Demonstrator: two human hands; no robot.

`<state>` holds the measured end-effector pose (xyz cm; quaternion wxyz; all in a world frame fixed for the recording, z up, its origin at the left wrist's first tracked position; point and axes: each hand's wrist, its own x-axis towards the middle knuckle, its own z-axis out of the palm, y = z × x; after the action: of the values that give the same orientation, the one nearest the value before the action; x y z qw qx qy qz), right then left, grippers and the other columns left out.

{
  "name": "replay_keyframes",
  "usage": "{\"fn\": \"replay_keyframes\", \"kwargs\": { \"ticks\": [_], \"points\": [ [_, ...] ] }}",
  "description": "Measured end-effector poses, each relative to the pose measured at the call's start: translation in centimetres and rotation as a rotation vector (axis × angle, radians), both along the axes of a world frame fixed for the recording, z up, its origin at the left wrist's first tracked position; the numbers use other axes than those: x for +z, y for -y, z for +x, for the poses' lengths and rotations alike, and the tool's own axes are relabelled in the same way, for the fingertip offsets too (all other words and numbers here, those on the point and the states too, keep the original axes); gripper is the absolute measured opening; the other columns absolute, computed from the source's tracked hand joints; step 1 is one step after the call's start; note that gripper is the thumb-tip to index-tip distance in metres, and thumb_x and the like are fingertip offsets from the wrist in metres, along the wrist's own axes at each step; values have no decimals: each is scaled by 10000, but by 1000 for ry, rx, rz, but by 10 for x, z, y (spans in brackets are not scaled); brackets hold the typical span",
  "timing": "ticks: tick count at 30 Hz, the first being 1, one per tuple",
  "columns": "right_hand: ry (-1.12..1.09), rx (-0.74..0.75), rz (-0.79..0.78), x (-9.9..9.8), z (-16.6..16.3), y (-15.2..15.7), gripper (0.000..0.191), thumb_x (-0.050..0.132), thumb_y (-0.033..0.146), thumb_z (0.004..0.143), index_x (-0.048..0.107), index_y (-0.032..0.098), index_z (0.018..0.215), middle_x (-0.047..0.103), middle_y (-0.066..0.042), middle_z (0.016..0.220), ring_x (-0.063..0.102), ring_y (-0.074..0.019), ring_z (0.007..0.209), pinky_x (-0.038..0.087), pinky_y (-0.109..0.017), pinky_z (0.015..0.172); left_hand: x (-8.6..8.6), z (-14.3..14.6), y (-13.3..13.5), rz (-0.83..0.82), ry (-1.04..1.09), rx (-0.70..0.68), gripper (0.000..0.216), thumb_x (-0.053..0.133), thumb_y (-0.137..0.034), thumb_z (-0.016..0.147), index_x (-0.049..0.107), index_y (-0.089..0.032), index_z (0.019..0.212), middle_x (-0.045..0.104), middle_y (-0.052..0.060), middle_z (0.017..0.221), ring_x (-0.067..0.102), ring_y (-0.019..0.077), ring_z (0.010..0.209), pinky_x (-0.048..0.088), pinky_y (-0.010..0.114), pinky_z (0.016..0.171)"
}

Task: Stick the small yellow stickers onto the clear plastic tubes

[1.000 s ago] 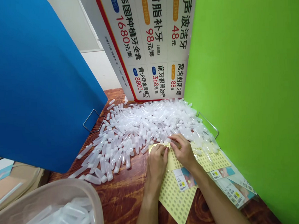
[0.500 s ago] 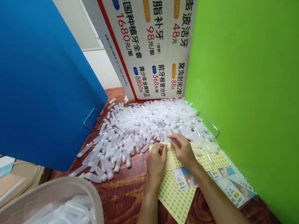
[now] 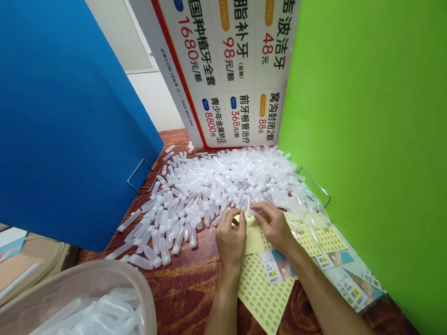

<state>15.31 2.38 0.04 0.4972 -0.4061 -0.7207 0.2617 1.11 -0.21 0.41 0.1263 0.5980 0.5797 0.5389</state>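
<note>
My right hand (image 3: 275, 227) is closed, with thumb and index finger pinching what looks like a small translucent plastic tube (image 3: 250, 212) at the near edge of the pile. Beside it, to the left, my left hand (image 3: 230, 237) has its thumb and fingertips drawn together; whatever is between them is too small to make out. Beneath both hands lie yellow sheets of small round stickers (image 3: 266, 298), one with a printed label (image 3: 275, 267) on it. A wide heap of capped translucent tubes (image 3: 224, 175) spreads just beyond my fingertips.
A tub (image 3: 150, 296) of larger translucent plastic pieces stands at front left. Blue (image 3: 56, 121) and green (image 3: 375, 129) panels flank the wooden table (image 3: 188, 294), and a printed price board (image 3: 234, 87) closes the back. More sticker sheets (image 3: 349, 286) lie at right.
My left hand has drawn slightly left, away from my right hand, and its fingertips have lifted a little. My right hand stays almost in place. The view has shifted slightly.
</note>
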Motion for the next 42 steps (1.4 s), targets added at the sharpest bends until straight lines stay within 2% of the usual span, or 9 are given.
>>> {"fn": "replay_keyframes", "kwargs": {
  "ticks": [6,30,42],
  "points": [
    [10,52,5,-1,-1,-1,217,513,137,933,651,230,1073,679,-76,1029,658,-233,966,550,-368,809,0,1,0,8,-33,-3,113,569,-242,946,655,-186,899,705,61,924,656,165,752,516,271,635],
    [6,34,3,1,-2,0,224,515,137,932,655,235,1076,676,-76,1022,654,-234,959,550,-370,813,0,1,0,-15,-62,-34,120,556,-232,943,654,-197,884,687,47,909,629,152,724,501,264,620],
    [-27,25,9,0,-1,-1,202,535,138,927,661,229,1055,676,-77,1002,659,-229,942,560,-353,793,-2,-1,-2,-17,-34,-83,155,539,-265,966,665,-197,908,692,59,927,646,168,789,519,264,629]
  ]
}}
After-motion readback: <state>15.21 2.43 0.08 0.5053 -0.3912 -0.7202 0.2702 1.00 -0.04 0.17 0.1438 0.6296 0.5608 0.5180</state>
